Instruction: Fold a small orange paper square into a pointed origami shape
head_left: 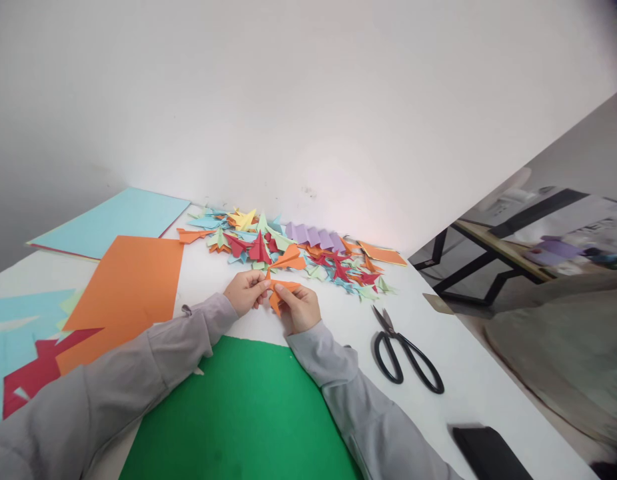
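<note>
A small folded orange paper piece [284,286] is held between both hands above the white table. My left hand [246,292] pinches its left tip, fingers closed. My right hand [301,308] grips its right side, thumb pressed on top; the fingers hide part of the fold. Just beyond the hands lies a heap of small folded paper shapes [259,248] in red, orange, yellow, green and blue. A purple pleated paper strip [314,237] rests at the back of the heap. Below my hands a green sheet [238,413] lies flat, partly under my sleeves.
Black-handled scissors [396,347] lie slightly spread on the right. Near the right edge is a black flat object [488,453]. Orange sheets [128,280], a light blue sheet [118,223] and red paper scraps [33,373] cover the left. A wall [288,120] stands behind the table.
</note>
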`<state>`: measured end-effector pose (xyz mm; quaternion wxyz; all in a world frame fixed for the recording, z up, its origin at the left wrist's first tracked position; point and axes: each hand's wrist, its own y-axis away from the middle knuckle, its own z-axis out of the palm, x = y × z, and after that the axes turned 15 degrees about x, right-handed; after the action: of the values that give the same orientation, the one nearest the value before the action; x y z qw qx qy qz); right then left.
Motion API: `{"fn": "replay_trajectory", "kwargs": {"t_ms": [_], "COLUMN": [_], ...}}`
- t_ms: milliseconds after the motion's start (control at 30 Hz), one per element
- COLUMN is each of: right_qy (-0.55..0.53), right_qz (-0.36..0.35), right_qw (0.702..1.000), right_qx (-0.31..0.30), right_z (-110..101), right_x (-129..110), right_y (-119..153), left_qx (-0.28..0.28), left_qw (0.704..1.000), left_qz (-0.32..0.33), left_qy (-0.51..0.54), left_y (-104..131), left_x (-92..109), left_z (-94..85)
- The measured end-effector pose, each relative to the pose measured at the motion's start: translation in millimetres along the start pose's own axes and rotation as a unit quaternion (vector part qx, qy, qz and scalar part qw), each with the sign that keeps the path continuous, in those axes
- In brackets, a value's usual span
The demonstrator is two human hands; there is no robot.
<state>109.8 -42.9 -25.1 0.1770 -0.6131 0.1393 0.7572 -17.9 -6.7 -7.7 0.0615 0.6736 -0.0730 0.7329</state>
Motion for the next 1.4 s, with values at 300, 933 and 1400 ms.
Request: {"fn": "replay_trajectory", "kwargs": {"t_ms": [300,933,1400], "right_qy": [-0.005,0.038,0.05], "right_qz": [0.008,-0.036,-0.042], "right_qw": [1.0,0.998,0.998], "right_qx": [0.018,-0.018,-0.022], "right_z": [0,1,0], "right_x": [0,-3,-5], "right_y": [0,2,2], "left_qx": [0.007,-0.008,-0.007], "left_qw": [1.0,0.999,0.998], "left_qz": [0.0,-0.04,-0.046], "left_qy": [-0.003,0.005,0.036], "left_y": [0,-2,-3], "left_x": [-2,-3,0], "left_z": [0.1,-0.9,-0.3]}}
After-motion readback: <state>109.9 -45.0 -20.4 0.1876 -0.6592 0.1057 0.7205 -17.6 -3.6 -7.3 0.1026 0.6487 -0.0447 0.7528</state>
